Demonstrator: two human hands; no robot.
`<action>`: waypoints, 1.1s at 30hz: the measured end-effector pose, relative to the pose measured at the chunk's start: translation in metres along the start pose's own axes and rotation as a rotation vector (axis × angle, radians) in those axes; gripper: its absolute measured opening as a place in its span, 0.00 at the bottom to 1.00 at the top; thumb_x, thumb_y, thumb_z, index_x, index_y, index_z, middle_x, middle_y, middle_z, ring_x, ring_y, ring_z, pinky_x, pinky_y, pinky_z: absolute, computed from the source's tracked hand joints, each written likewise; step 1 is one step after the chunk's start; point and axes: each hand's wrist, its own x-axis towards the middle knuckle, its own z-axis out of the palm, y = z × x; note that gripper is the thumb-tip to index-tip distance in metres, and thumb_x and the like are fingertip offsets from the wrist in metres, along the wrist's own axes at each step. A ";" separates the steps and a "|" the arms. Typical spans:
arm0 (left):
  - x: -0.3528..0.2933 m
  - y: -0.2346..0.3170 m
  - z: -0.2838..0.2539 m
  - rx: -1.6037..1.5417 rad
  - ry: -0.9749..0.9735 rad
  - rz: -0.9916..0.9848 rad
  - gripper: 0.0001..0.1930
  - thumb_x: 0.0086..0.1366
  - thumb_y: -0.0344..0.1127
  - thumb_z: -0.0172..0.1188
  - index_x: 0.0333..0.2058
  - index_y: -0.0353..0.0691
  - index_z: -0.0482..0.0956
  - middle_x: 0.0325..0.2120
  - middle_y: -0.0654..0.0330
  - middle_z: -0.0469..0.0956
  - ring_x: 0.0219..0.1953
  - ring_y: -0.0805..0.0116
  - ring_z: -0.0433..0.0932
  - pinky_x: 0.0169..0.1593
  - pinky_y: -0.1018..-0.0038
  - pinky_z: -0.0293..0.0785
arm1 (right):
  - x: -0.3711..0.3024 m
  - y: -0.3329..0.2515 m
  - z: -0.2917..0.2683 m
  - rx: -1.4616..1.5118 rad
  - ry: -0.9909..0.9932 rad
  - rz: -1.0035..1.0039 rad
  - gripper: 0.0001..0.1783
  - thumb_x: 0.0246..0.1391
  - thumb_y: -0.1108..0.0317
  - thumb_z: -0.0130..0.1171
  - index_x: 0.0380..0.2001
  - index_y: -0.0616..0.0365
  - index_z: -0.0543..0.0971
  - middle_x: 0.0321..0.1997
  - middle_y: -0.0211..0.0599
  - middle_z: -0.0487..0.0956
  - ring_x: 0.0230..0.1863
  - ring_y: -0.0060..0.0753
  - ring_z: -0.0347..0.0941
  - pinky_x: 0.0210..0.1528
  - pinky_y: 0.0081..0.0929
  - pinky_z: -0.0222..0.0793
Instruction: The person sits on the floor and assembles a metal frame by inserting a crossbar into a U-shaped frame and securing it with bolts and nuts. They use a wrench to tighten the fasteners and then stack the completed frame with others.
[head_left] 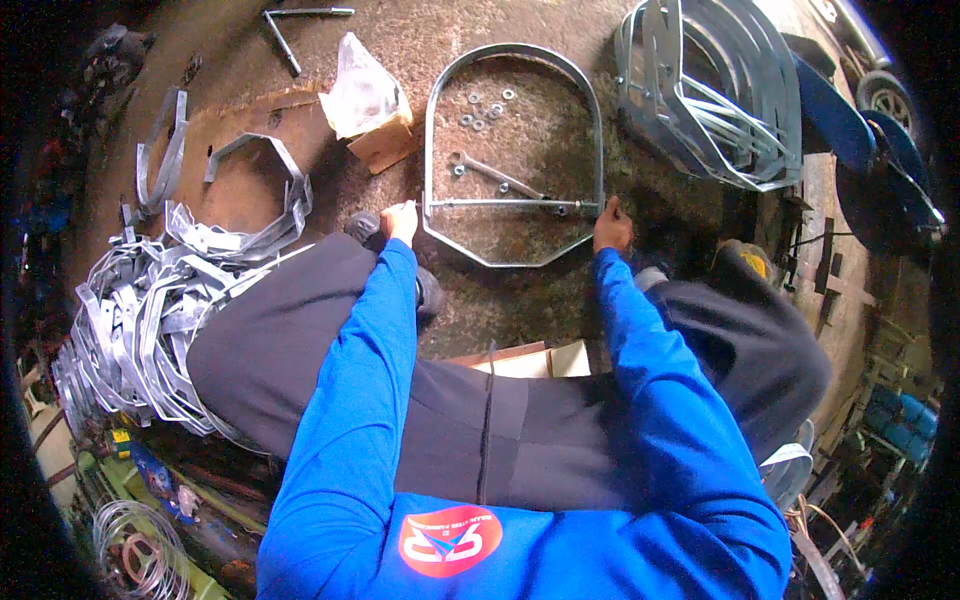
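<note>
A grey metal hoop [430,140] lies on the rough ground in front of me, with an arched far side and an angled near strap [520,264]. Across it, near the joints of the two parts, runs a thin metal rod [490,203]. My left hand [400,222] is closed at the left joint, fingers pinched on the hoop. At the right joint my right hand [613,228] is curled closed against the hoop; its fingertips are partly hidden. Inside the hoop are a wrench [497,174] and several loose nuts [480,125].
Bent metal straps [150,330] are heaped by my left knee. Beyond the hoop stand a small cardboard box [385,147] with a plastic bag [358,85] and an L-shaped bar tool [318,12]. Stacked metal hoops [780,110] are at far right. Wire coils [140,550] lie lower left.
</note>
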 end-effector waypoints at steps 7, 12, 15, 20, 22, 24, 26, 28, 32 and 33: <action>-0.038 0.037 -0.017 -0.030 0.104 0.101 0.19 0.53 0.47 0.52 0.24 0.35 0.80 0.25 0.46 0.77 0.31 0.50 0.77 0.39 0.62 0.71 | -0.038 -0.063 -0.017 0.086 0.114 -0.554 0.16 0.51 0.57 0.54 0.35 0.58 0.76 0.35 0.48 0.75 0.41 0.49 0.70 0.45 0.40 0.65; 0.005 -0.029 -0.025 0.043 -0.005 0.043 0.15 0.53 0.45 0.58 0.25 0.36 0.78 0.22 0.51 0.78 0.25 0.54 0.75 0.32 0.64 0.71 | -0.093 -0.136 0.000 0.230 -0.517 -0.781 0.11 0.48 0.62 0.57 0.33 0.55 0.76 0.35 0.45 0.75 0.39 0.49 0.71 0.41 0.39 0.67; -0.023 0.029 -0.018 -0.765 -0.302 -0.586 0.05 0.53 0.37 0.58 0.27 0.43 0.76 0.19 0.60 0.76 0.21 0.63 0.72 0.29 0.70 0.69 | -0.081 -0.138 0.012 -0.048 -0.607 -0.711 0.12 0.46 0.60 0.58 0.31 0.55 0.76 0.33 0.46 0.76 0.38 0.49 0.73 0.40 0.41 0.69; -0.073 0.140 -0.032 -0.442 0.346 0.176 0.07 0.52 0.33 0.59 0.27 0.39 0.72 0.24 0.54 0.76 0.29 0.60 0.76 0.33 0.66 0.71 | -0.075 -0.134 0.072 -0.369 -0.464 -0.679 0.07 0.50 0.67 0.48 0.31 0.53 0.74 0.31 0.45 0.77 0.32 0.44 0.76 0.32 0.37 0.73; -0.056 0.144 -0.030 -0.183 0.276 0.464 0.06 0.52 0.33 0.59 0.28 0.39 0.73 0.23 0.54 0.77 0.30 0.59 0.77 0.33 0.66 0.71 | -0.097 -0.148 0.080 -0.313 -0.442 -0.658 0.08 0.52 0.68 0.44 0.31 0.53 0.73 0.29 0.43 0.76 0.30 0.44 0.77 0.29 0.35 0.74; -0.061 0.172 -0.016 -0.064 0.113 0.457 0.09 0.51 0.36 0.61 0.30 0.39 0.75 0.28 0.53 0.77 0.33 0.55 0.76 0.36 0.64 0.71 | -0.095 -0.139 0.088 -0.341 -0.438 -0.679 0.08 0.53 0.67 0.44 0.32 0.55 0.73 0.30 0.46 0.75 0.29 0.45 0.77 0.29 0.37 0.74; -0.041 0.154 0.010 0.071 0.189 0.466 0.12 0.49 0.37 0.65 0.31 0.38 0.76 0.27 0.53 0.77 0.35 0.54 0.75 0.39 0.65 0.69 | -0.099 -0.140 0.082 -0.153 -0.497 -0.761 0.10 0.53 0.68 0.43 0.32 0.58 0.73 0.33 0.50 0.73 0.31 0.50 0.75 0.31 0.41 0.73; -0.027 0.133 0.024 0.027 0.126 0.348 0.10 0.50 0.35 0.62 0.31 0.40 0.75 0.33 0.51 0.72 0.39 0.53 0.72 0.42 0.62 0.69 | -0.094 -0.146 0.068 0.139 -0.630 -0.684 0.09 0.47 0.67 0.53 0.30 0.60 0.75 0.37 0.53 0.71 0.36 0.58 0.71 0.39 0.45 0.69; -0.042 0.144 0.041 0.084 0.255 0.469 0.08 0.51 0.28 0.59 0.32 0.40 0.74 0.28 0.52 0.72 0.34 0.56 0.72 0.39 0.64 0.68 | -0.044 -0.122 0.040 0.362 -0.483 -0.619 0.13 0.36 0.65 0.62 0.27 0.59 0.77 0.31 0.50 0.75 0.34 0.52 0.72 0.40 0.39 0.69; -0.038 0.142 0.039 -0.001 0.260 0.444 0.09 0.52 0.26 0.58 0.34 0.40 0.74 0.29 0.51 0.73 0.34 0.55 0.72 0.40 0.64 0.68 | -0.037 -0.123 0.033 0.413 -0.444 -0.622 0.13 0.35 0.65 0.63 0.27 0.59 0.77 0.30 0.49 0.76 0.34 0.50 0.72 0.40 0.37 0.70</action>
